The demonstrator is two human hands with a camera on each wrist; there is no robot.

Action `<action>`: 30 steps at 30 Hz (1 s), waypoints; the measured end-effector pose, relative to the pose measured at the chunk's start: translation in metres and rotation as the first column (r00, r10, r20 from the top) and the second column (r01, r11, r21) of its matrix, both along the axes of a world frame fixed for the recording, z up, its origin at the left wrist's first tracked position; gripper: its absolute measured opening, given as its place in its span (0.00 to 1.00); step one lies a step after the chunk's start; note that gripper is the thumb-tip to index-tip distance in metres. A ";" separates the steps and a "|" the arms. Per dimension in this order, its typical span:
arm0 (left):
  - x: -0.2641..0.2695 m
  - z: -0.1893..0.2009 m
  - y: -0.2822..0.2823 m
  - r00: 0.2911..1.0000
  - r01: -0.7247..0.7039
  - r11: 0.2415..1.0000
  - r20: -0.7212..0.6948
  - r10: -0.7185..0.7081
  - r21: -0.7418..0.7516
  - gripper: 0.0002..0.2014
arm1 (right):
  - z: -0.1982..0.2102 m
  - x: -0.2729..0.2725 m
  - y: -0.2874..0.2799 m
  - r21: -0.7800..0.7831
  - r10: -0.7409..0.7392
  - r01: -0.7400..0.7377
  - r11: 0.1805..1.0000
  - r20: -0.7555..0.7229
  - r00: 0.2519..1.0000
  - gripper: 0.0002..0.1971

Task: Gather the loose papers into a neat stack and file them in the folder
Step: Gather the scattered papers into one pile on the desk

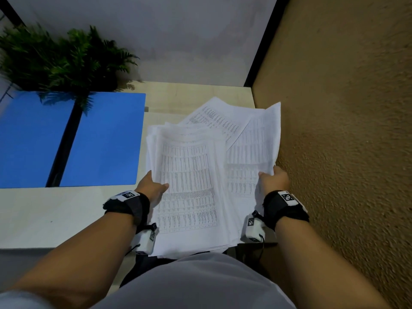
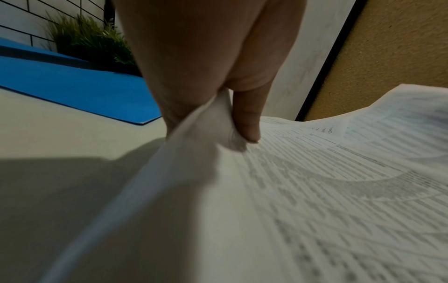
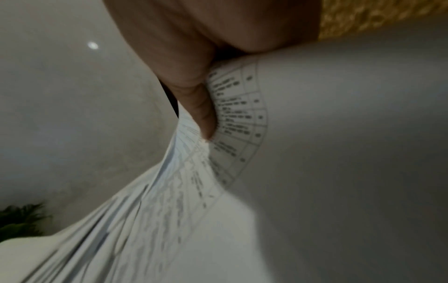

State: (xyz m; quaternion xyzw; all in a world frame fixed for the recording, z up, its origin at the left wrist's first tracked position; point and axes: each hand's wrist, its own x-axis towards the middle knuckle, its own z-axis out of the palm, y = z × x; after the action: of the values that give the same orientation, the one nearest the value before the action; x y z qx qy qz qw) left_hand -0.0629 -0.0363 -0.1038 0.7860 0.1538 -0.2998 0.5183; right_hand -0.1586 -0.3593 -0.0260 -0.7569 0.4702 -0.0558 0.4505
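Both hands pinch the papers, thumbs on top: left hand at their left edge, right hand at their right, near the desk's right edge. An open blue folder lies left.

Green fern-like plant at upper left of the head view, fronds spreading over the far edge of a pale wood-grain desk. Same plant at upper left of the left wrist view and at lower left edge of the right wrist view. Grey-white partition panel across the top, with a black edge strip slanting down at upper centre-right. Rough ochre textured wall filling the right side of the frame. Dark-lined grid behind the plant in the left wrist view's upper left corner.
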 end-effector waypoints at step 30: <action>-0.013 0.027 -0.004 0.999 -0.039 0.995 -0.023 0.037 -0.092 0.55 | 0.103 0.016 0.040 -0.149 0.094 -0.045 0.988 0.337 0.937 0.16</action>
State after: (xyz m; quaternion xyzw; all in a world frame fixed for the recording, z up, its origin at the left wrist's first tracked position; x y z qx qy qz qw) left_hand -0.0757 -0.0405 -0.0772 0.7550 0.1602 -0.3050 0.5579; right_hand -0.1430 -0.3197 0.0766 -0.7812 0.3522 -0.2035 0.4735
